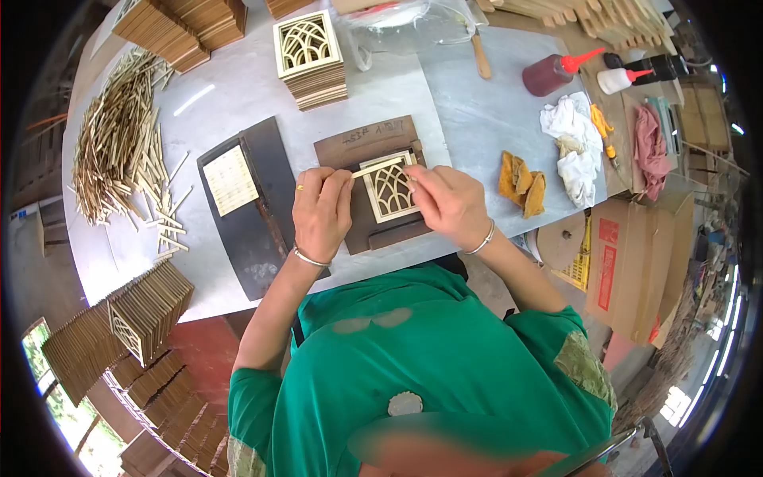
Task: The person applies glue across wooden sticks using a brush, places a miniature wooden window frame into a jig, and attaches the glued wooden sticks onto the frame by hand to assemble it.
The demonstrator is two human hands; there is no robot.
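A grey-topped worktable (469, 111) stands beside a cardboard box (632, 278), with bright light (36, 342) at lower left.

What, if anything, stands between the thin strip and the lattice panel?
Nothing visible stands between the thin strip and the lattice panel; the left hand and right hand are at either side.

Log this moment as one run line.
left hand: fingers on thin wooden strip | right hand: fingertips at lattice panel edge | strip: along panel's far side | panel: on brown board
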